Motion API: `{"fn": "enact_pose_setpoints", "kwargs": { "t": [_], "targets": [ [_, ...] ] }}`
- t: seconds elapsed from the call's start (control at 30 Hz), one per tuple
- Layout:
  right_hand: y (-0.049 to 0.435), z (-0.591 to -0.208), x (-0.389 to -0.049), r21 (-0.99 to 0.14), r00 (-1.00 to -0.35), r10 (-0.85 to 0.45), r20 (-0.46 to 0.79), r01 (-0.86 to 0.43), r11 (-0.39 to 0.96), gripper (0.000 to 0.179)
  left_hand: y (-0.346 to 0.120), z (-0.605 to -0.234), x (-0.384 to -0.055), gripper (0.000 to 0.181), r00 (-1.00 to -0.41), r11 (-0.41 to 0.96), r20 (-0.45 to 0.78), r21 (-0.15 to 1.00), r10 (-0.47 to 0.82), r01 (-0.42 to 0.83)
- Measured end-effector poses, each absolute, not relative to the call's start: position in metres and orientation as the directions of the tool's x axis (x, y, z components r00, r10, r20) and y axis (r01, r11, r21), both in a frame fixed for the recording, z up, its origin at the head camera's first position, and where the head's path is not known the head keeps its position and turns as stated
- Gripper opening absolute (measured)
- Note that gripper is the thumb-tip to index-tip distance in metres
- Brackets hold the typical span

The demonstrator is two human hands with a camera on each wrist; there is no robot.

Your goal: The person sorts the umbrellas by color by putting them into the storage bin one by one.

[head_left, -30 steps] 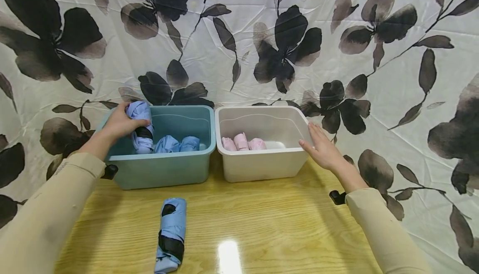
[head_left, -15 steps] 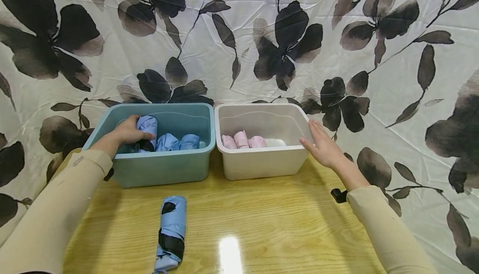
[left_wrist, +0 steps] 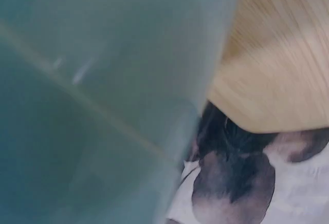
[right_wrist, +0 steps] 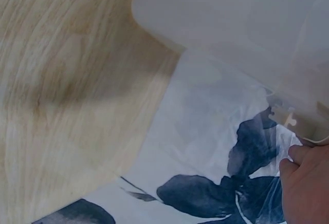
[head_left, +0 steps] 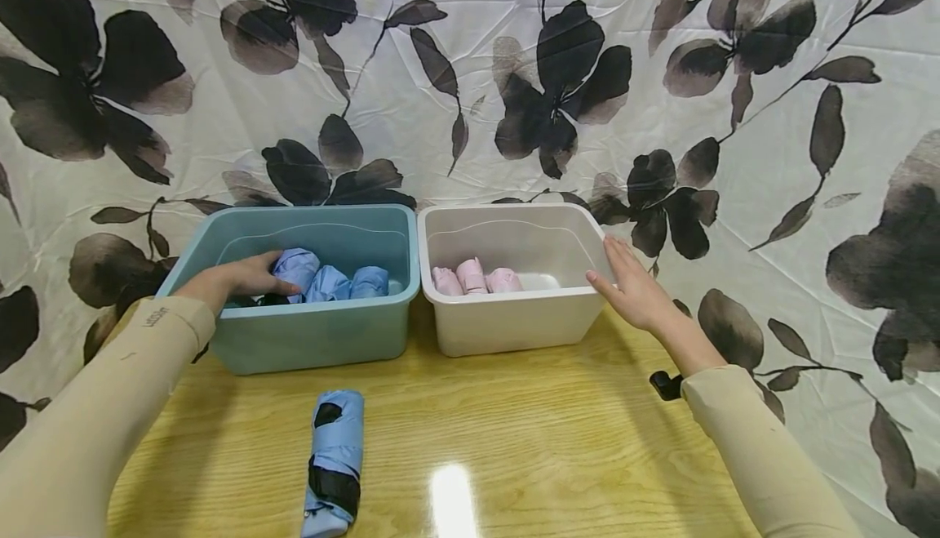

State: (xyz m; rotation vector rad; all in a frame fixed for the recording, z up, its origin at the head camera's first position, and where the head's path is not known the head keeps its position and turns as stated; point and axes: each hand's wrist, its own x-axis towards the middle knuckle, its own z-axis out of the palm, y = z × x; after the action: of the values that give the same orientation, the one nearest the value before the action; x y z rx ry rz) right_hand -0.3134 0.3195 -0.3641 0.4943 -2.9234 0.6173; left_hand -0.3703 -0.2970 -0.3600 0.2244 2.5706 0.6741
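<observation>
Inside the blue-green bin [head_left: 308,334], my left hand [head_left: 250,275] grips a blue folded umbrella [head_left: 297,267], low down at the bin's left end. The hand covers much of it, and the front wall hides its lower part. Two more blue umbrellas [head_left: 328,283] stand to its right in the same bin. The left wrist view has only the bin wall [left_wrist: 103,106], close up. My right hand [head_left: 633,289] lies with straight fingers against the right rim of the white bin [head_left: 514,326]. Several pink folded umbrellas [head_left: 472,277] stand at the left in that bin.
A blue folded umbrella [head_left: 334,464] with a black band lies on the wooden table [head_left: 558,440], in front of the blue-green bin. The two bins stand side by side. Behind them hangs a white cloth [head_left: 455,73] printed with dark flowers.
My left hand has lowered the blue umbrella from above the rim down into the blue-green bin, shifting slightly right. My right hand has stayed at the white bin.
</observation>
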Motion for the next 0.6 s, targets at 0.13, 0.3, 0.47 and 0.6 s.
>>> {"fn": "enact_pose_setpoints", "kwargs": {
  "t": [0.13, 0.3, 0.47, 0.6],
  "targets": [
    [0.319, -0.364, -0.314, -0.376, -0.940, -0.292, 0.179, -0.339, 0.863, 0.082, -0.302, -0.360, -0.371, 0.100, -0.843, 0.896, -0.451, 0.437, 0.293, 0.077],
    [0.320, -0.365, -0.313, -0.373, -0.941, -0.286, 0.180, -0.335, 0.866, 0.082, -0.301, -0.358, -0.372, 0.101, -0.808, 0.889, -0.493, 0.450, 0.322, 0.080],
    [0.320, -0.365, -0.313, -0.376, -0.942, -0.285, 0.178, -0.333, 0.865, 0.082, -0.294, -0.355, -0.369, 0.096, -0.777, 0.860, -0.513, 0.506, 0.365, 0.070],
    [0.319, -0.366, -0.312, -0.378, -0.941, -0.285, 0.182, -0.334, 0.863, 0.082, -0.289, -0.352, -0.366, 0.092, -0.756, 0.844, -0.520, 0.531, 0.397, 0.078]
  ]
}}
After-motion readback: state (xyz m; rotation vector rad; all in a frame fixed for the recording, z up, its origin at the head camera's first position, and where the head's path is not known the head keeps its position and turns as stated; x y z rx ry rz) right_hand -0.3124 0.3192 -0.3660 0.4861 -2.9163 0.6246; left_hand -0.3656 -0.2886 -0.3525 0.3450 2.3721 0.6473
